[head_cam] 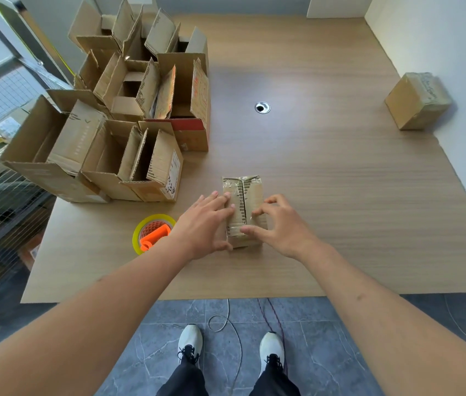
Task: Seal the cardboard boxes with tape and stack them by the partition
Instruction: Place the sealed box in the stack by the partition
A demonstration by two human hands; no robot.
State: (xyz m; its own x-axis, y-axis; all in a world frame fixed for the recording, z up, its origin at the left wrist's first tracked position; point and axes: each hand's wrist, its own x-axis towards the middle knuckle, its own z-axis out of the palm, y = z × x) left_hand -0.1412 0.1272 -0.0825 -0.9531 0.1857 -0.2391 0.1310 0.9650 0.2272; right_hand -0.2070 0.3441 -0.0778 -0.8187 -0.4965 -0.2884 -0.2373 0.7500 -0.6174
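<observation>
Your wooden table (pixel 326 172) fills most of the view, its white partition (pixel 437 44) running along the 2 to 3 o'clock edge. At 10 to 11 o'clock stands the cluster of open cardboard boxes (pixel 129 110), flaps up and crowded together, waiting to be sealed. Against the partition at 2 o'clock sits one taped box (pixel 417 101), touching the wall, apparently the start of your stack. At the centre, close to the near edge, is the small box (pixel 243 210) you are working on: its top flaps are folded down to meet along a centre seam, with glossy tape showing at the far end. Your left hand (pixel 207 222) lies on the box's left top edge, fingers fairly straight and pressing down, thumb low by the near corner; it probably keeps the flap flat. Your right hand (pixel 276 224) has its fingers curled, tips on the right flap and thumb at the near edge, pressing rather than clasping anything. Just beside your left wrist at 8 o'clock rests the tape roll (pixel 154 232) with its orange handle (pixel 156 237), set down within easy reach. Whether the seam is taped along its full length, you cannot tell from here.
</observation>
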